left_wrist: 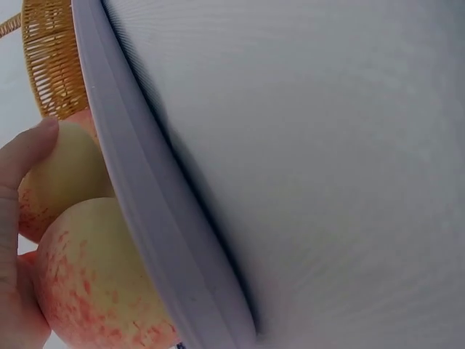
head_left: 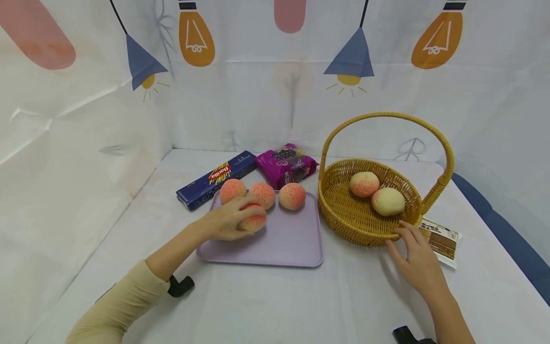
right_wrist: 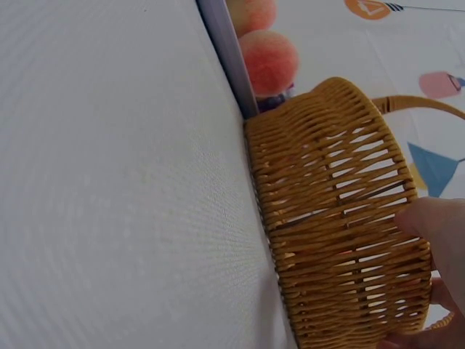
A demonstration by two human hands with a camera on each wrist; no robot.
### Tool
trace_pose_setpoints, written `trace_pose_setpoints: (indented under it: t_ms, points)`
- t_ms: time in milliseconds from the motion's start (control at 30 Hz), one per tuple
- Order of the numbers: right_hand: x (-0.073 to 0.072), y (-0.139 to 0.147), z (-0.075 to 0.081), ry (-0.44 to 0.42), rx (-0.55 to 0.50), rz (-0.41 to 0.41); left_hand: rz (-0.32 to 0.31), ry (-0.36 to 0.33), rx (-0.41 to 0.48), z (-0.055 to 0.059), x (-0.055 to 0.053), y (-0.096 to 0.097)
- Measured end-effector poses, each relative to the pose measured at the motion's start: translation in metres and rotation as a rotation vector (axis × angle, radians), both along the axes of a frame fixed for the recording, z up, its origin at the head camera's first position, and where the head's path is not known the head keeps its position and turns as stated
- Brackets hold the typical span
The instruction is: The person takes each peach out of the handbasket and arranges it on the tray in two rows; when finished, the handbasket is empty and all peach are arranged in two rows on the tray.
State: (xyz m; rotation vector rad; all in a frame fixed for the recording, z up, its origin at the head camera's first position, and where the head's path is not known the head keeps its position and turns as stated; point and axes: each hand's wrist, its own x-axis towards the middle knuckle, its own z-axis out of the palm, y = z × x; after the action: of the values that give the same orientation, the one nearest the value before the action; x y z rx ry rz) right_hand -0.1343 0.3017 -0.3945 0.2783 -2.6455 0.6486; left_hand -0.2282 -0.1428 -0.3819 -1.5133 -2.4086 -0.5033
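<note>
My left hand (head_left: 229,220) holds a speckled pink peach (head_left: 253,219) over the left part of the lilac tray (head_left: 288,248). In the left wrist view the thumb lies against the pale side of that peach (left_wrist: 69,174). Along the tray's back edge sit three more peaches, the rightmost peach (head_left: 292,196) slightly apart. My right hand (head_left: 418,260) grips the near rim of the yellow wicker basket (head_left: 343,227), its thumb on the woven outer wall in the right wrist view. Inside lie a pinkish peach (head_left: 364,184) and a pale yellow peach (head_left: 388,201).
Behind the tray lie a blue Barilla spaghetti box (head_left: 216,179) and a purple snack bag (head_left: 287,165). A brown and white packet (head_left: 440,241) rests right of the basket, partly behind it. The basket's tall handle (head_left: 386,114) arches upward. White printed sheets surround the table.
</note>
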Motion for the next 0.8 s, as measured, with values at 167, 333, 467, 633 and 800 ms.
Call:
trace_pose_setpoints:
  t_ms: [167, 333, 467, 633, 800]
  points:
    - [0.0002, -0.0014, 0.0013, -0.013, 0.000, 0.005, 0.076, -0.013, -0.146, -0.0025, 0.0061, -0.0049]
    - [0.0010, -0.0016, 0.0021, -0.015, 0.014, -0.001, 0.097, -0.027, -0.185, -0.0040, 0.0071, -0.0065]
    - [0.0012, -0.0010, 0.0020, -0.016, 0.019, 0.001, 0.101, -0.046, -0.184, -0.0018, 0.0066, -0.0062]
    - [0.0017, 0.0002, 0.0005, -0.023, 0.023, 0.005, 0.098, -0.095, -0.153, 0.0020, 0.0062, -0.0055]
    - [0.0017, 0.0009, 0.0001, -0.018, 0.025, 0.012, 0.095, -0.096, -0.125, 0.0024, 0.0054, -0.0056]
